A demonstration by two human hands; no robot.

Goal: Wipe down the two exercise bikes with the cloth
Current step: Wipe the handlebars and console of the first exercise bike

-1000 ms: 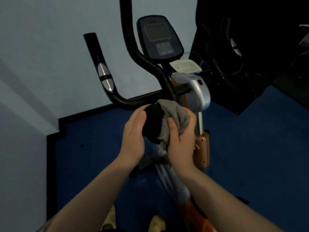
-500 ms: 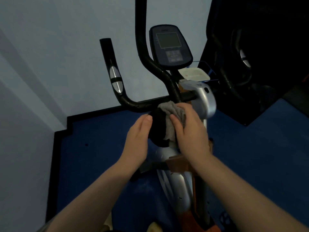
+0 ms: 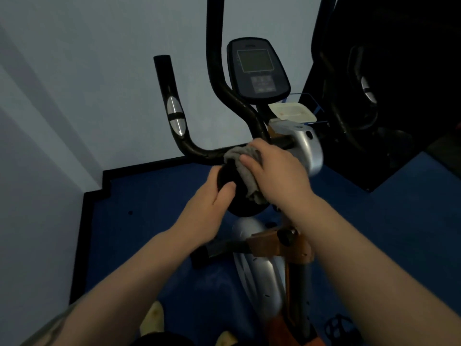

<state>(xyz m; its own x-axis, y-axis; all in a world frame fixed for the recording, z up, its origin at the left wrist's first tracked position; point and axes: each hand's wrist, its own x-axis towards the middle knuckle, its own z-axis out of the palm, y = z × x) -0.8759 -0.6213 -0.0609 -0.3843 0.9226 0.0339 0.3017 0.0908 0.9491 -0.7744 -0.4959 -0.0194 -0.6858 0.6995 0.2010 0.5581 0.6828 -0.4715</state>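
**A:** While the right hand (image 3: pixel 277 174) presses the crumpled grey cloth (image 3: pixel 245 168) onto the black round saddle (image 3: pixel 239 196) of the silver-and-orange exercise bike (image 3: pixel 259 268), what's the left hand (image 3: pixel 212 198) doing?

**B:** Its grip curls round the saddle's edge, steadying it. The right grip clutches the cloth.

**A:** So which step?

**B:** Wiping the first bike, I'd judge. Next likely the black curved handlebar (image 3: pixel 199 151), then the dark second bike (image 3: pixel 361 96).

**A:** Any containers?

**B:** A white shallow tray (image 3: pixel 291 112) behind the console; contents unclear.
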